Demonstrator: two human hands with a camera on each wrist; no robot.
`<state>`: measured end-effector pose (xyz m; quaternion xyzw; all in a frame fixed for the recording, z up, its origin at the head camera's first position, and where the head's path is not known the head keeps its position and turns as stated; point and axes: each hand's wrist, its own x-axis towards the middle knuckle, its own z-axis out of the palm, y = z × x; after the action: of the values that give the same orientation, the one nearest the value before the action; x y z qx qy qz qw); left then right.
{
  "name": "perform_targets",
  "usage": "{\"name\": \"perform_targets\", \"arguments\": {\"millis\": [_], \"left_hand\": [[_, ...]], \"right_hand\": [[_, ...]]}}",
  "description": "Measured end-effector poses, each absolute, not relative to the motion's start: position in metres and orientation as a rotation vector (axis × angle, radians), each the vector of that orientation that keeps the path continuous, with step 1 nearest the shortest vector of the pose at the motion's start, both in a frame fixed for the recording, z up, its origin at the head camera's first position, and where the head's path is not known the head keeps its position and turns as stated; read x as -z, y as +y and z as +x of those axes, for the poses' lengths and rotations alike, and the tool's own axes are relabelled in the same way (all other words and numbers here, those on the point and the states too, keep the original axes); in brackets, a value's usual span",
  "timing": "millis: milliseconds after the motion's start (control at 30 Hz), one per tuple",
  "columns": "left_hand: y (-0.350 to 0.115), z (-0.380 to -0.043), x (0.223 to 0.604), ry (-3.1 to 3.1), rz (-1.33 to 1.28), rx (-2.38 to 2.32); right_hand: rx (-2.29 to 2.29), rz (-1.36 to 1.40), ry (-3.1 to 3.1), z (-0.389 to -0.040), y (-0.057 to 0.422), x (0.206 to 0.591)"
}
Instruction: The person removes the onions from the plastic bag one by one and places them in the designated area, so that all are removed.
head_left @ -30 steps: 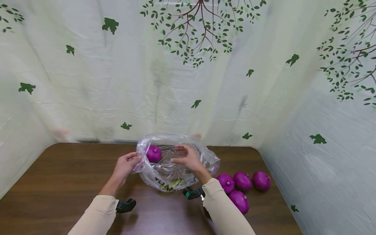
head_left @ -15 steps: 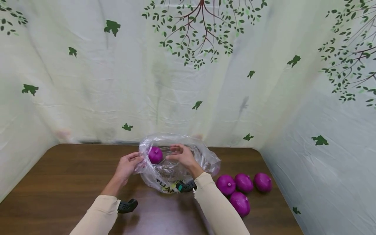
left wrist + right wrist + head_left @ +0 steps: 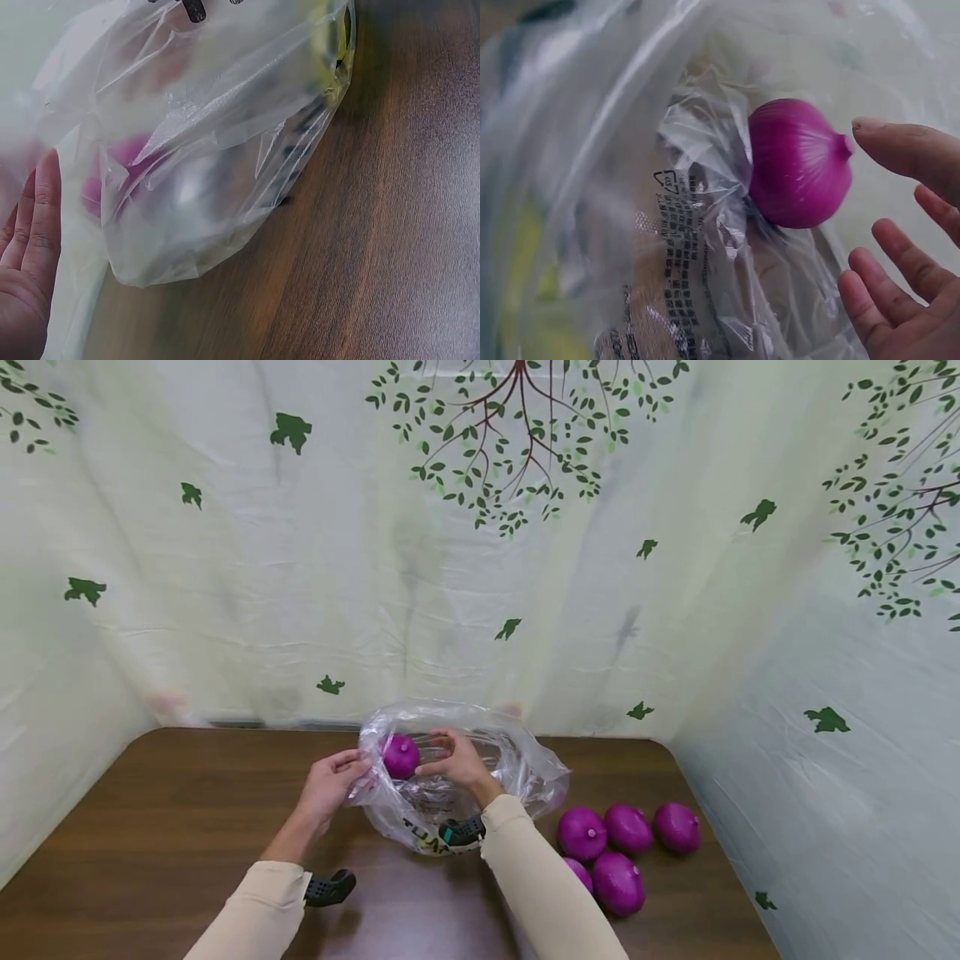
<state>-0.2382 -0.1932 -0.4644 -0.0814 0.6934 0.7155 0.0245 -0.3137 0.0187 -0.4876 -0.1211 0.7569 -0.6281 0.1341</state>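
A clear plastic bag [image 3: 543, 772] with printed lettering stands with its mouth spread wide, toward the far side of the table. My left hand [image 3: 327, 789] pinches the bag's left rim between thumb and fingers. Inside, near that rim, sits a purple onion [image 3: 401, 757]. My right hand [image 3: 459, 764] reaches into the mouth, fingers spread and holding nothing. In the right wrist view its thumb tip comes close to the stem of the onion [image 3: 799, 163]. The left wrist view catches a blurred magenta patch [image 3: 131, 154] through the bag wall.
Several more purple onions [image 3: 582, 833] lie grouped on the brown wooden table [image 3: 187, 810], right of the bag; my right sleeve [image 3: 543, 881] partly covers one. A pale curtain [image 3: 300, 568] with leaf prints hangs behind the table and along its sides.
My right hand has moved left inside the bag, closer to the onion there. The left hand keeps its hold on the rim. Another onion now shows beside my right sleeve.
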Motion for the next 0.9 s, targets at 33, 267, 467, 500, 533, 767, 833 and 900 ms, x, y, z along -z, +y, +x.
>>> {"name": "perform_targets", "arguments": {"millis": [33,267,467,500,533,767,833,900], "left_hand": [[-0.193,-0.238,0.465,2.147,-0.255,-2.209],[-0.195,-0.237,0.467,2.179,-0.266,-2.183],[-0.197,-0.239,0.468,2.177,-0.261,-2.185],[-0.197,-0.239,0.468,2.181,-0.259,-2.182],[-0.197,-0.239,0.467,2.184,-0.253,-2.183],[-0.199,-0.238,0.466,2.209,-0.26,-2.158],[-0.2,-0.237,0.466,2.211,-0.267,-2.156],[-0.201,-0.236,0.467,2.205,-0.266,-2.16]], "right_hand": [[1.815,-0.35,2.198,-0.314,0.017,0.488],[1.711,-0.337,2.29,-0.317,0.003,0.488],[1.645,-0.306,2.347,-0.32,-0.006,0.49],[1.633,-0.313,2.357,-0.32,-0.007,0.49],[1.627,-0.319,2.361,-0.321,-0.008,0.49],[1.58,-0.369,2.389,-0.328,-0.017,0.491],[1.559,-0.363,2.39,-0.329,-0.019,0.492],[1.534,-0.367,2.402,-0.329,-0.022,0.493]]}}
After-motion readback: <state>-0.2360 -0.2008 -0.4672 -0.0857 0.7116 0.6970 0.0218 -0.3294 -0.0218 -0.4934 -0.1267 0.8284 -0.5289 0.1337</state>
